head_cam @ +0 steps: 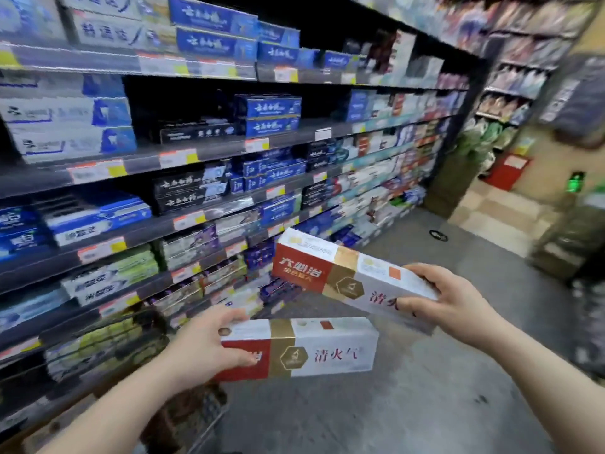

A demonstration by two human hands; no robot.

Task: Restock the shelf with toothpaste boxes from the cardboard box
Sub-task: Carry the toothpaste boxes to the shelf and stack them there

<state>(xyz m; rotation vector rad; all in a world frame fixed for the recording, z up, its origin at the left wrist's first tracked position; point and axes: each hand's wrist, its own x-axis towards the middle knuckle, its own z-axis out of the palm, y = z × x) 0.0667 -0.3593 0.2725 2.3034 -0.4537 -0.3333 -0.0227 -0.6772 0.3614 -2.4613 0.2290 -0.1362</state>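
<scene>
Two toothpaste boxes (327, 350) (330, 270), two hands (203, 345) (455, 303)

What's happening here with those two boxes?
A person is restocking a shop shelf with toothpaste. The left grip holds the lower box by its red end, and the right grip holds the upper box by its white end. Both boxes are in the air in front of the shelf, not yet on it.
</scene>
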